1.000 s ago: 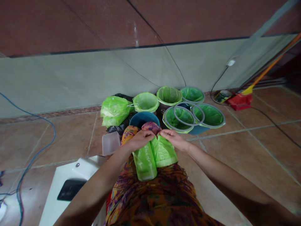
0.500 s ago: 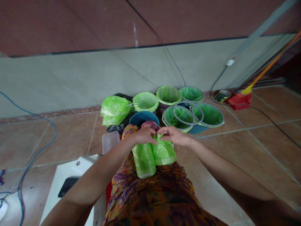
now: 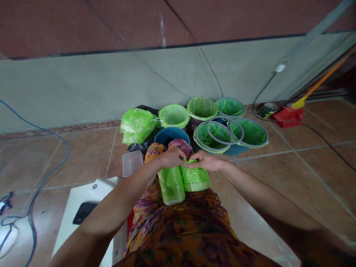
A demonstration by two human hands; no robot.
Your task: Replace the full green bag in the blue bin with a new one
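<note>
Green plastic bags [image 3: 171,187] lie on the patterned lap [image 3: 178,233], two bunches side by side; whether they join is unclear. In the head view, the left hand [image 3: 175,157] and right hand [image 3: 204,161] pinch the plastic at its upper edge, fingertips nearly meeting. Five bins [image 3: 236,150] already wear green liners, with loose grey rings [image 3: 243,131] resting over the front ones; the blue bin [image 3: 167,134] before the knees shows no liner. Brown tiles [image 3: 278,178] run to a grey wall [image 3: 97,89], a red dustpan [image 3: 289,116] off to the right; a phone [image 3: 84,212] rests on a white surface [image 3: 68,215], left.
</note>
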